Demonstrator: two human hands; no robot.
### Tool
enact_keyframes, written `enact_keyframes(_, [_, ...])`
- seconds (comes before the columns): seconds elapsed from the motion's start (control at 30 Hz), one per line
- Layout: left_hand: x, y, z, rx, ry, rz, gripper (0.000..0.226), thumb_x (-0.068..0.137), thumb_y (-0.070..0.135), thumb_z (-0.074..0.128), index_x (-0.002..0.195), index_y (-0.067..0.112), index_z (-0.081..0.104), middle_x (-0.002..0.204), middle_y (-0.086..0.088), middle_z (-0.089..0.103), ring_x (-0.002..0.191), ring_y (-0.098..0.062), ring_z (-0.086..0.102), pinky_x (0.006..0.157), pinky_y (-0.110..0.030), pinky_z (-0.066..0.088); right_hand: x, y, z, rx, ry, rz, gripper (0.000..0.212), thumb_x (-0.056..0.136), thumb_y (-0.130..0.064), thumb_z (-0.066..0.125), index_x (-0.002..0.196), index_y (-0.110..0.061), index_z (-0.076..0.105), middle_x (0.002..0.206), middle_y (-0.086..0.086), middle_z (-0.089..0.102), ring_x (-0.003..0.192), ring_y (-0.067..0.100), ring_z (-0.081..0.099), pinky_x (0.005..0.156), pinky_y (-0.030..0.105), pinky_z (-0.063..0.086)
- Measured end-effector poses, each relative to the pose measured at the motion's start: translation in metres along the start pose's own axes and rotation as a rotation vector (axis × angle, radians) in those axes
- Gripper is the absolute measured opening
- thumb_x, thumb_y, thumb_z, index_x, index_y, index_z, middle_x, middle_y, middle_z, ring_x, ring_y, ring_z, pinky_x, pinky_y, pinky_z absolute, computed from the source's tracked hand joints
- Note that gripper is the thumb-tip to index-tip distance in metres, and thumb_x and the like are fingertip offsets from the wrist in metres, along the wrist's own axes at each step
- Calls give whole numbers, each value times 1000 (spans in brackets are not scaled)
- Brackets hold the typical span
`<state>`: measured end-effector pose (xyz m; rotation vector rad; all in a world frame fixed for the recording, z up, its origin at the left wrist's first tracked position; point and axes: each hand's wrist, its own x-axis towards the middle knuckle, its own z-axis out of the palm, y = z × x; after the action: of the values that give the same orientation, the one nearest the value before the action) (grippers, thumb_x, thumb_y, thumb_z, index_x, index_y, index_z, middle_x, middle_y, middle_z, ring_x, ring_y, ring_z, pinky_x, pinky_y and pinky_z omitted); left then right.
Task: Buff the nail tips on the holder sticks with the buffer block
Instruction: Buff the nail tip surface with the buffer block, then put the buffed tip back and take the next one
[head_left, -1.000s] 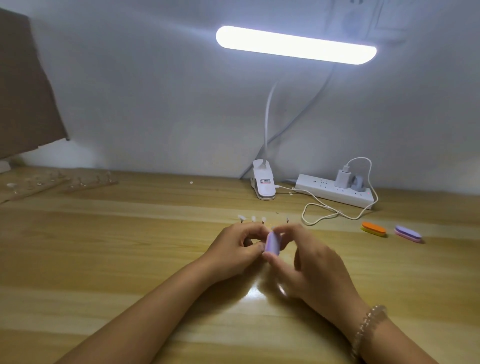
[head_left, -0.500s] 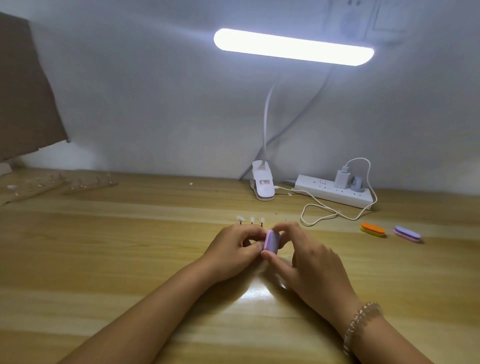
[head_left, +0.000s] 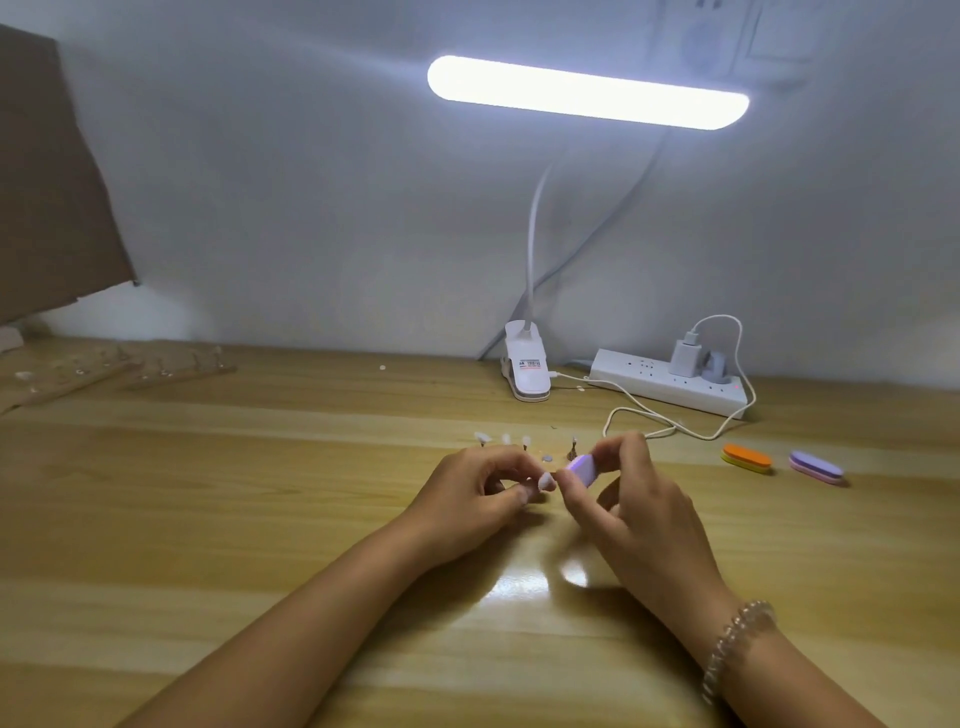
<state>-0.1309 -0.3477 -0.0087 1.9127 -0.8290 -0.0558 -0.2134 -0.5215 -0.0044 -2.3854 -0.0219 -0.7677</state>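
Nearest the camera, at the bottom of the frame, I saw two bare forearms reaching up over the glossy wooden table (head_left: 208, 519), the right wrist wearing a bead bracelet (head_left: 737, 649). Just above frame centre, the left hand (head_left: 467, 493) had its fingers curled in, with thumb and forefinger pinching a pale nail tip (head_left: 546, 482); whatever stick carried it was hidden in the grip. The right hand (head_left: 639, 499) pinched the lilac buffer block (head_left: 581, 469) between thumb and fingertips, the other fingers loosely bent. The block's end sat just beside the tip, and I could not tell whether they touched. Right behind the hands stood a short row of holder sticks (head_left: 506, 439), small and blurred, topped with white tips. To the right of centre lay an orange buffer (head_left: 746, 458) and a purple buffer (head_left: 815, 467), near each other and well apart from the hands. Farther back were the white clip base (head_left: 527, 371) of a lamp, a power strip (head_left: 670, 387) with a charger (head_left: 685, 356) plugged in, and a looping white cable (head_left: 649, 410). At far left a rack of more sticks (head_left: 171, 364) lay by the wall. Above, the lit lamp bar (head_left: 587, 93) glowed, and brown cardboard (head_left: 47, 182) filled the upper left.
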Motion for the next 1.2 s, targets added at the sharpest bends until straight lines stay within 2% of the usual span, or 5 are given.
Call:
enact_keyframes(0.2, [-2,1,3,81,44,101,12,92,11,67,94,22,71,91,11,74,56,9,51,58,-11,35,-1,-2,-3,-16,-177,3,16,81,-37,33,96,-31,31,77,-10,51,66,19,52,61,37,39])
enact_keyframes(0.6, [-8,8,5,347,89,136,9,92,30,63,99,31,59,95,23,67,74,-4,60,71,-37,53,-3,-7,0,-147,-89,-147,13,87,-38,63,95,-34,52,60,-11,44,58,11,48,55,35,43])
enact_keyframes(0.8, [-2,2,-4,441,579,-13,36,81,32,73,108,25,50,105,12,54,92,-12,52,76,-26,41,1,-3,-3,-108,-11,-44,10,86,-33,64,91,-31,56,57,-8,48,56,9,50,55,33,41])
enact_keyframes(0.97, [5,-13,-15,491,328,-391,64,72,55,75,124,34,44,123,19,56,122,-14,48,98,-32,34,2,-1,-4,-130,-1,7,10,87,-33,63,93,-32,55,58,-10,48,57,6,49,55,31,38])
enact_keyframes(1.2, [3,-11,-14,459,210,-279,32,74,47,74,102,48,60,102,18,53,108,-7,54,94,-28,30,5,2,-4,-138,12,70,12,87,-29,64,90,-34,54,56,-10,49,58,9,52,54,30,36])
